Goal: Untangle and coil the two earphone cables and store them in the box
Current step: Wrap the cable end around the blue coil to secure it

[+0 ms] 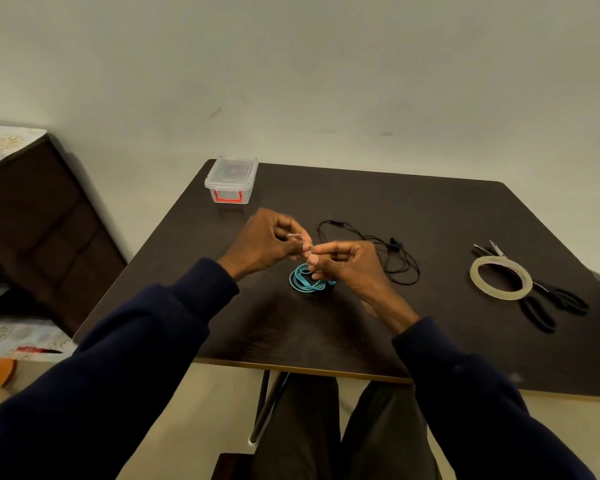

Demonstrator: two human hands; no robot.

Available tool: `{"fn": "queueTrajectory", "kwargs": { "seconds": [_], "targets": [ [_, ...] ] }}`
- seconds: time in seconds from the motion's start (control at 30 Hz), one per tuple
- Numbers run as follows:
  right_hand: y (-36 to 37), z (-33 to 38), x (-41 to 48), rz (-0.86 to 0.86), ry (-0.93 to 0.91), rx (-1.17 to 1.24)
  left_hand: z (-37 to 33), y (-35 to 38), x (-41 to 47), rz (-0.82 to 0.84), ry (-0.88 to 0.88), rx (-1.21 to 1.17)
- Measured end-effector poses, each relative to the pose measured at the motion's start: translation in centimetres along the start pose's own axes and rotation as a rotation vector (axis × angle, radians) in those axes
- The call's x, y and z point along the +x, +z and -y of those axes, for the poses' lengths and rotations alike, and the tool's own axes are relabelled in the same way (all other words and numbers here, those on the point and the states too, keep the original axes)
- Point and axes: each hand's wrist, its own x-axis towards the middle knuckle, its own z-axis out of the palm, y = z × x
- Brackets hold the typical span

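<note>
A coiled blue earphone cable (303, 280) hangs just above the dark table (430, 220), held by my right hand (343, 265), whose fingers curl round its upper loops. My left hand (271, 242) meets the right one above the coil and pinches a small pale strip, possibly tape, between thumb and fingertips. A loose black earphone cable (392, 254) lies spread on the table just right of my hands. The clear plastic box (231, 180) with red latches stands closed at the table's far left corner.
A roll of clear tape (500, 277) lies at the right, partly over black-handled scissors (548, 303). A dark wooden cabinet (39, 230) stands left of the table. The table's near edge runs above my knees.
</note>
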Motion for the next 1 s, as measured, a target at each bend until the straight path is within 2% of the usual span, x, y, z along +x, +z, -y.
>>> {"fn": "queueTrajectory", "kwargs": {
  "seconds": [0.17,0.47,0.7,0.83,1.0],
  "targets": [
    [-0.3,0.0,0.3,-0.015,0.084,0.071,0.1,0.3,-0.1,-0.037,-0.043,-0.062],
    [-0.7,-0.3,0.6,-0.054,0.138,0.057,0.2,1.8,-1.8,-0.184,-0.153,-0.324],
    [-0.9,-0.1,0.7,-0.082,0.017,-0.129,0.7,4.6,-4.5,-0.358,-0.354,-0.663],
    [-1.2,0.3,1.2,-0.019,-0.047,-0.297,0.9,5.0,-5.4,-0.404,-0.457,-0.861],
    [-1.2,1.2,1.7,0.008,-0.089,-0.335,1.4,5.6,-6.3,-0.422,-0.514,-0.907]
  ]
}}
